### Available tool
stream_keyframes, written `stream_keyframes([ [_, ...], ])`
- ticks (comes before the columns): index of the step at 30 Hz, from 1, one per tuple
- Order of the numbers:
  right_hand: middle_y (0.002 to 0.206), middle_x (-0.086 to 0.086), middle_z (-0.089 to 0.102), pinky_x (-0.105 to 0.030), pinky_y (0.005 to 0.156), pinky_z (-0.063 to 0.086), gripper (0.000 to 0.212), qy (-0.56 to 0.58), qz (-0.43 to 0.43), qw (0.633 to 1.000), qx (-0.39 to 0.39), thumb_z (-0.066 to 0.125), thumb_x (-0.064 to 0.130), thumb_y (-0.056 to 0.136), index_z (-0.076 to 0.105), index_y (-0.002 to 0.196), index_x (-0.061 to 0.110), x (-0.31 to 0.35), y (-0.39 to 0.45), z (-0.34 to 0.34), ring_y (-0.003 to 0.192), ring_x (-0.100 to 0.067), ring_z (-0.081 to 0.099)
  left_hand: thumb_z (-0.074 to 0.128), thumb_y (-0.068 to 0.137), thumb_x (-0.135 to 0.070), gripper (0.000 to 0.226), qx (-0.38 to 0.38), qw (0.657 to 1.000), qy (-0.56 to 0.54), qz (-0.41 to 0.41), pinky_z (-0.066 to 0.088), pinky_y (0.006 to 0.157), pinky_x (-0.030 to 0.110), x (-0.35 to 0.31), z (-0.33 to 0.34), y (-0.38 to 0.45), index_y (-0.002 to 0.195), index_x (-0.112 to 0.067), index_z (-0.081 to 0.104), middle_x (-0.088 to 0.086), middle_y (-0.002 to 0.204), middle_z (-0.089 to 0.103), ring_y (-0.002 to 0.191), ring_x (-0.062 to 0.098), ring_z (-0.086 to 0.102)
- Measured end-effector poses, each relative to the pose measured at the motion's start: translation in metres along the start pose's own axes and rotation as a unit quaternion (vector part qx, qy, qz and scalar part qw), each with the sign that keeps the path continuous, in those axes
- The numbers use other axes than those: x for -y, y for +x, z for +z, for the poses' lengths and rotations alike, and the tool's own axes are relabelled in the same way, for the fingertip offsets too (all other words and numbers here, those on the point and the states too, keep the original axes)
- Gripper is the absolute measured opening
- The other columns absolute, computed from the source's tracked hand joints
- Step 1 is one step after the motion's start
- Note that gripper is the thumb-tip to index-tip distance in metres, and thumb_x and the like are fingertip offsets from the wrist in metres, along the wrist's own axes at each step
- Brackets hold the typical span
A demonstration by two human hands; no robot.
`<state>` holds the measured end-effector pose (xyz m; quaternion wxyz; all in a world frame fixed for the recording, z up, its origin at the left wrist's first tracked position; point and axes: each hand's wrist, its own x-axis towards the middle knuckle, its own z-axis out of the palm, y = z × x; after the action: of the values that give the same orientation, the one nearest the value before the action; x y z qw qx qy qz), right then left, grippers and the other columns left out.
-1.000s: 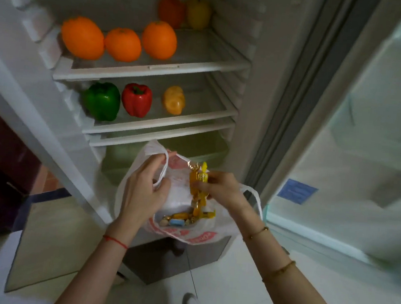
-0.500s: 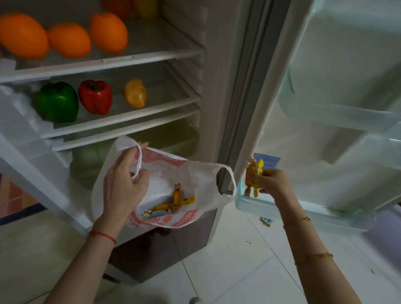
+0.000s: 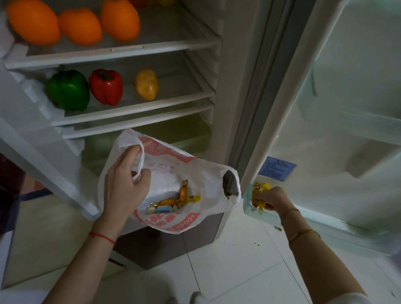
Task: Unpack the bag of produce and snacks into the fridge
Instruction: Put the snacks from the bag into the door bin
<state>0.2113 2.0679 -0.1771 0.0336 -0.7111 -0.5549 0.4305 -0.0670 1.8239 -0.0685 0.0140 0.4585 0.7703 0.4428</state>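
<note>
Fridge (image 3: 230, 64) stands open with its door (image 3: 361, 98) swung out to the right. The left hand (image 3: 124, 183) grips one handle of a white plastic bag (image 3: 207, 177) with red print, fingers (image 3: 130, 156) curled through the loop, holding it open in front of the lower shelves. Several wrapped candies (image 3: 177, 200) lie in the bottom of the bag, mostly orange and yellow, one pale blue. The right hand (image 3: 273, 199) is down at the lowest door bin (image 3: 310, 223), its fingers closed around a small bunch of orange and yellow candies (image 3: 258, 194) just at the bin's left end, at the rim; whether they touch the bin's floor cannot be told. On the upper shelf (image 3: 170, 43) three oranges (image 3: 77, 23) sit in a row near the front, with a red pepper and a yellow one blurred further back. On the shelf below, a green pepper (image 3: 68, 90), a red pepper (image 3: 106, 86) and a small yellow pepper (image 3: 147, 84) stand side by side, apart from each other. A blue label (image 3: 277, 169) is stuck on the door's inner face just above the bin. White floor tiles (image 3: 244, 266) lie below.
</note>
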Motion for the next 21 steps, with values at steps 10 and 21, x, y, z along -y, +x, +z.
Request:
stream_keyframes([
  [10,0.105,-0.018,0.065,-0.036,0.087,0.058,0.05,-0.012,-0.011,1.0,0.02,0.079,0.036,0.079,0.062,0.107,-0.001,-0.01,0.008,0.007,0.093,-0.027,0.067,0.056,0.084,-0.01,0.039,-0.008,1.0,0.005,-0.014,0.049,0.081,0.029,-0.006,0.007,-0.006,0.123,-0.009,0.058,0.01,0.121,0.065,0.105,0.017,0.059],
  [21,0.077,-0.025,0.071,-0.036,0.07,0.056,0.036,-0.092,-0.222,0.966,-0.098,0.06,0.022,0.09,0.066,0.074,-0.01,0.051,-0.072,-0.029,0.075,-0.038,0.068,0.05,0.08,-0.018,0.039,-0.017,1.0,0.009,0.0,0.051,0.077,0.03,-0.005,0.001,-0.012,0.118,-0.012,0.058,0.006,0.113,0.067,0.098,0.022,0.064],
])
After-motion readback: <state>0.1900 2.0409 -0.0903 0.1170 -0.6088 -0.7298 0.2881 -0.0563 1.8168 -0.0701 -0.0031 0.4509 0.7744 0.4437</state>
